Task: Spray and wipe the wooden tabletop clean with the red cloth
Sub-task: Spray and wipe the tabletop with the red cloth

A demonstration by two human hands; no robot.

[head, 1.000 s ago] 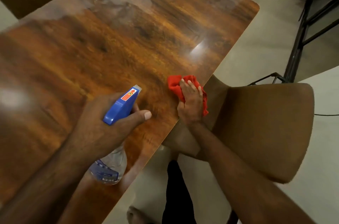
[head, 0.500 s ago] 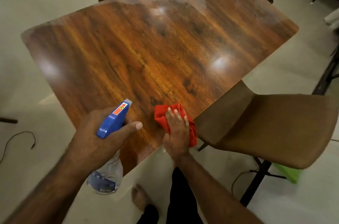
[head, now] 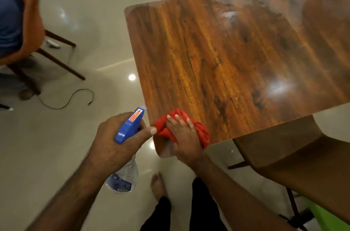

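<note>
The glossy wooden tabletop [head: 236,64] stretches far and right, its grain running to the far edge, so nearly all of it lies beyond the wiping hand. The right hand [head: 184,136] is down at the near-left corner, fingers laid flat, pressing the bunched red cloth [head: 203,134]. Just left, off the edge, the left hand [head: 113,145] is wrapped round the clear plastic spray bottle with a blue trigger head [head: 130,126]. The cloth has slid left along the near edge, away from the brown chair [head: 284,155].

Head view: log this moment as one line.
step: wipe, near corner | right hand: presses red cloth on tabletop | left hand: grips spray bottle beside table edge
</note>
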